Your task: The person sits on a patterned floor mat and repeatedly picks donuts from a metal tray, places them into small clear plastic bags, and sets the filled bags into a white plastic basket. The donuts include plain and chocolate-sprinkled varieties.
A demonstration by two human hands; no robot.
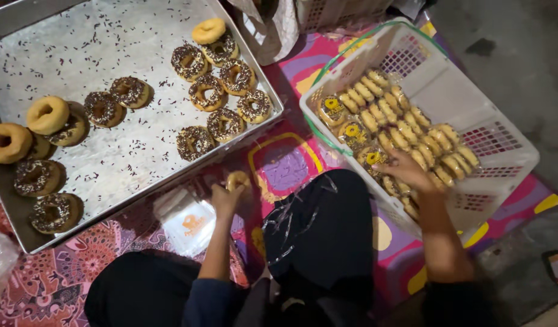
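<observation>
Dark-clothed knees (pixel 318 230) fill the near edge of the view, above the patterned mat (pixel 285 160). Left hand (pixel 224 197) pinches a plain doughnut (pixel 238 179) with fingers curled round it, just off the metal tray's (pixel 109 36) near edge and above a stack of clear bags (pixel 185 221). Right hand (pixel 406 169) rests fingers-down, loosely spread, on wrapped doughnuts (pixel 400 121) at the white basket's (pixel 503 157) near rim. Likely risks: the pinched doughnut slipping onto the mat, or the pressing hand squashing packets and tipping the basket.
</observation>
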